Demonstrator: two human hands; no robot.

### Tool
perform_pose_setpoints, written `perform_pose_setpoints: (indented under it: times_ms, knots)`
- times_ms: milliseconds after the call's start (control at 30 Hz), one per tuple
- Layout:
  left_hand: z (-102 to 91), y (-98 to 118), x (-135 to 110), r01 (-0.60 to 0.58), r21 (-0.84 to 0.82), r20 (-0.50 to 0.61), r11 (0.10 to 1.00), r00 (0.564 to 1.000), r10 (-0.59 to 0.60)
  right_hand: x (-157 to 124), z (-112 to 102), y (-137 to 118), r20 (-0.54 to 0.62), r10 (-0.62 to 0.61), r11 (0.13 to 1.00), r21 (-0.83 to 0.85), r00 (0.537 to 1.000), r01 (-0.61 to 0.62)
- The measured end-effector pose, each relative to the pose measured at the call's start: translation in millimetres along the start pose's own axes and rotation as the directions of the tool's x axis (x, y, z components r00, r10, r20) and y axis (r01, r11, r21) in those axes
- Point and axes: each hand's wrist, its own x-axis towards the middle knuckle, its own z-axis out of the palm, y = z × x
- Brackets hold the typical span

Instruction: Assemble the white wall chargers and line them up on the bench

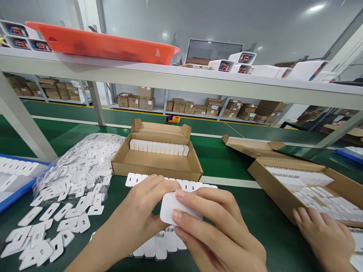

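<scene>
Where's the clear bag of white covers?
Head view, left: the bag sits on the green tabletop, between the blue tray and the open cardboard box at centre.

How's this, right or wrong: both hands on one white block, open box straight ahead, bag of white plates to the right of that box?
Wrong on the bag: the head view shows it left of the box. The rest stands: left hand and right hand on one white block, box open straight ahead.
</scene>
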Motion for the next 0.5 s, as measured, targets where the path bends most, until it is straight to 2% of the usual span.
perform_pose_setpoints:
  times_ms: [67, 133, 233, 300, 367, 433, 500]
  knots:
    - [-1.3, 1.9, 0.9, 0.038, -0.051, 0.031, 0.998, 0.999, -0.037, 0.7, 2.3, 0.3, -0.003, -0.017, 1.000, -0.005, 1.000, 0.017]
    - [-2.8, 3.4, 1.7, 0.137, -0.136, 0.077, 0.981, 0.989, -0.127, 0.7, 5.3, 0.2, -0.002, -0.031, 0.999, -0.036, 1.000, 0.031]
    - [-5.7, 2.1, 2.6, 0.314, -0.291, 0.199, 0.904, 0.944, -0.263, -0.1, 8.7, 0.9, 0.005, -0.022, 0.997, -0.068, 1.000, 0.022]
    - [-8.2, -2.4, 3.2, 0.371, -0.410, 0.295, 0.834, 0.918, -0.263, -0.3, 8.7, 2.8, 0.015, -0.016, 0.999, -0.033, 1.000, 0.017]
    - [-10.3, -8.4, 4.0, 0.395, -0.555, 0.379, 0.732, 0.904, -0.200, -0.2, 7.4, 5.6, 0.025, -0.020, 1.000, 0.018, 0.999, 0.020]
    - [-10.9, -13.4, 4.6, 0.401, -0.649, 0.393, 0.647, 0.904, -0.166, -0.1, 6.7, 9.1, 0.019, -0.010, 0.998, 0.058, 1.000, 0.009]
    - [-9.4, -15.4, 4.7, 0.380, -0.658, 0.332, 0.650, 0.921, -0.202, -1.1, 8.4, 12.6, 0.003, 0.011, 0.995, 0.101, 1.000, -0.012]
